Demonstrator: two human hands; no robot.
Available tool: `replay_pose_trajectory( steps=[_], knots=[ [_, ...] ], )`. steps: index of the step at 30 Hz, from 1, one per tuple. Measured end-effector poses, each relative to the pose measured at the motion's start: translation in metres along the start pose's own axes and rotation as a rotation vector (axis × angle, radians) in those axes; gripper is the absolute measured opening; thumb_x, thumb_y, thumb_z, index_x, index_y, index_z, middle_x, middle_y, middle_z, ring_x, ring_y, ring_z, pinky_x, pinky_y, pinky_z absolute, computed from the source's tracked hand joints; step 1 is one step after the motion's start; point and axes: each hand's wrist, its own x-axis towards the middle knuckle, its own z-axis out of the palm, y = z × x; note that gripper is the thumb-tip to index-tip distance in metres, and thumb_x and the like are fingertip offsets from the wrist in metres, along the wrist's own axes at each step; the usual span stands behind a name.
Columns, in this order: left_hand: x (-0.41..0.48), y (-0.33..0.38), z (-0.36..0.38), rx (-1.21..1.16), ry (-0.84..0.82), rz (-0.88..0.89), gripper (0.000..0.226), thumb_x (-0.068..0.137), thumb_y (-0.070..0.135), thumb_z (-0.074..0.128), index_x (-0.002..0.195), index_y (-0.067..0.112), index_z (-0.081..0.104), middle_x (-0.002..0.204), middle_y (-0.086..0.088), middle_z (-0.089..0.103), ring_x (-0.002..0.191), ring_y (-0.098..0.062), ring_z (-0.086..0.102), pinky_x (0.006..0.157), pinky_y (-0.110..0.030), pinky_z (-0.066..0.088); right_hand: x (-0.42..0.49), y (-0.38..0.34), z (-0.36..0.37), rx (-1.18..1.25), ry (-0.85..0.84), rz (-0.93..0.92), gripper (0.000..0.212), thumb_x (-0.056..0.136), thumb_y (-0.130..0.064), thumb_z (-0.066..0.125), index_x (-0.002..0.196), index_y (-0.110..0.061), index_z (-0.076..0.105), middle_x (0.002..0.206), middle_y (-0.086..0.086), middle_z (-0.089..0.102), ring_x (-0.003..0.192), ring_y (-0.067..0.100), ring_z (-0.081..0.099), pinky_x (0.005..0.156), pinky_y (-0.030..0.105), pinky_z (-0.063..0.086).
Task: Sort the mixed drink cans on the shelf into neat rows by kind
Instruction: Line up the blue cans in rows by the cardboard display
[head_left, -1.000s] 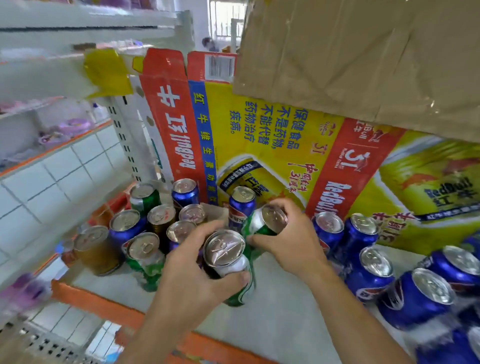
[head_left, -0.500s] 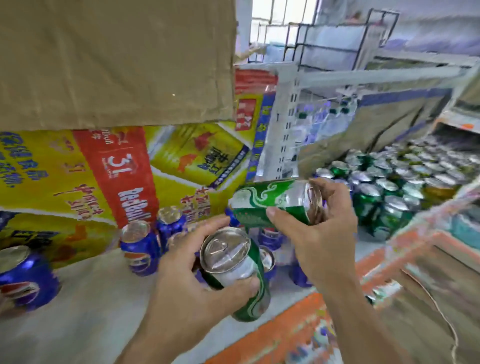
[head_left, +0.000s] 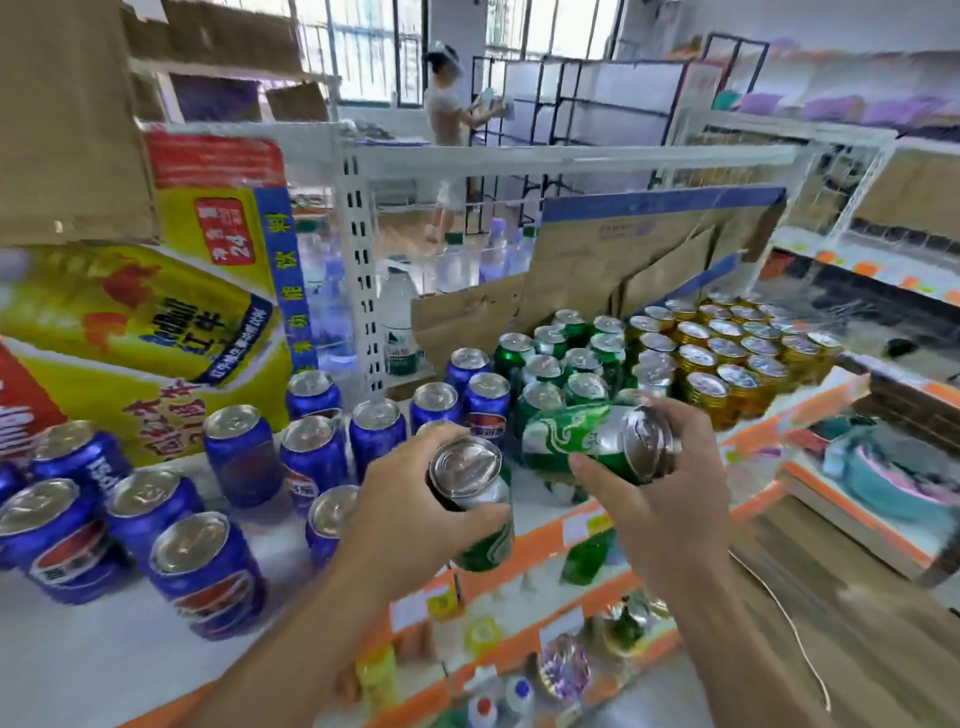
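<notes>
Left hand (head_left: 410, 514), grip curled round upright green can (head_left: 467, 467); right hand (head_left: 675, 499), grip round sideways green can (head_left: 566, 441); presumably for green cluster (head_left: 566, 358), one o'clock.

"24" on carton (head_left: 156, 332); "PEPSI" on can (head_left: 85, 462)

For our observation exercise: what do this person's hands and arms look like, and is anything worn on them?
The left hand and right hand are bare: no gloves, rings or watch show. Both forearms are uncovered, with no sleeve in view.
</notes>
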Motion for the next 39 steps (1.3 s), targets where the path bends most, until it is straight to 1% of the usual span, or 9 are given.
replay_pose_trajectory(
  steps=[5,7,9,13,19,24,31,36,39],
  knots=[
    [0.034,-0.007,0.050,0.159,-0.042,-0.040,0.050,0.067,0.038,0.084,0.107,0.040,0.053,0.095,0.027,0.053,0.086,0.017,0.051,0.068,-0.005,0.042,0.020,0.041,-0.024,-0.061,-0.078,0.033,0.068,0.065,-0.026,0.088,0.114,-0.032,0.043,0.107,0.002,0.057,0.093,0.020,0.061,0.075,0.030,0.053],
    [0.046,-0.017,0.065,0.224,-0.059,-0.072,0.048,0.072,0.044,0.078,0.114,0.035,0.055,0.099,0.018,0.059,0.093,0.001,0.057,0.077,-0.022,0.050,0.028,0.051,-0.024,-0.056,-0.110,0.051,0.068,0.066,-0.027,0.088,0.117,-0.029,0.044,0.109,0.003,0.056,0.095,0.021,0.060,0.079,0.035,0.054],
    [0.057,-0.025,0.077,0.269,-0.055,-0.105,0.054,0.071,0.046,0.077,0.119,0.034,0.054,0.107,0.011,0.063,0.100,-0.012,0.059,0.084,-0.037,0.052,0.039,0.057,-0.020,-0.035,-0.133,0.055,0.067,0.067,-0.027,0.088,0.120,-0.024,0.047,0.108,0.003,0.057,0.095,0.020,0.060,0.079,0.033,0.054],
    [0.073,-0.039,0.096,0.393,-0.097,-0.106,0.068,0.069,0.038,0.080,0.129,0.027,0.052,0.122,0.007,0.060,0.111,-0.016,0.058,0.089,-0.032,0.049,0.064,0.056,-0.009,-0.012,-0.194,0.007,0.062,0.069,-0.029,0.086,0.115,-0.031,0.045,0.103,-0.009,0.056,0.091,0.003,0.058,0.069,0.010,0.045],
    [0.095,-0.020,0.088,0.575,-0.241,-0.046,0.073,0.081,0.044,0.070,0.143,0.022,0.039,0.139,0.002,0.046,0.124,-0.019,0.047,0.095,-0.036,0.046,0.120,0.053,0.026,0.009,-0.211,-0.048,0.058,0.070,-0.029,0.085,0.114,-0.031,0.048,0.107,-0.009,0.056,0.097,0.007,0.057,0.081,0.022,0.046],
    [0.145,-0.014,0.058,0.626,-0.130,-0.083,0.046,0.084,0.049,0.062,0.125,0.029,0.055,0.119,0.003,0.059,0.113,-0.020,0.055,0.089,-0.035,0.047,0.164,0.060,0.061,-0.027,-0.235,-0.106,0.056,0.071,-0.025,0.084,0.115,-0.023,0.049,0.103,-0.018,0.050,0.094,-0.004,0.050,0.077,0.001,0.035],
    [0.185,-0.033,0.075,0.910,-0.232,-0.191,0.061,0.078,0.065,0.059,0.124,0.024,0.049,0.114,-0.005,0.063,0.107,-0.029,0.059,0.090,-0.041,0.039,0.200,0.074,0.093,-0.125,-0.326,-0.142,0.060,0.070,-0.036,0.083,0.121,-0.023,0.055,0.113,-0.006,0.057,0.105,0.013,0.054,0.092,0.036,0.048],
    [0.189,-0.036,0.066,0.864,-0.150,-0.258,0.069,0.058,0.081,0.045,0.102,0.031,0.059,0.092,0.004,0.068,0.093,-0.021,0.064,0.086,-0.038,0.042,0.218,0.076,0.097,-0.118,-0.432,-0.156,0.060,0.069,-0.035,0.084,0.121,-0.023,0.057,0.114,-0.007,0.059,0.104,0.011,0.055,0.091,0.030,0.047],
    [0.190,-0.031,0.055,0.692,-0.043,-0.304,0.052,0.061,0.070,0.061,0.092,0.029,0.059,0.086,0.006,0.066,0.087,-0.020,0.062,0.071,-0.032,0.044,0.225,0.077,0.100,-0.110,-0.517,-0.170,0.062,0.067,-0.036,0.085,0.122,-0.025,0.057,0.114,-0.008,0.060,0.102,0.007,0.057,0.088,0.023,0.046]
  ],
)
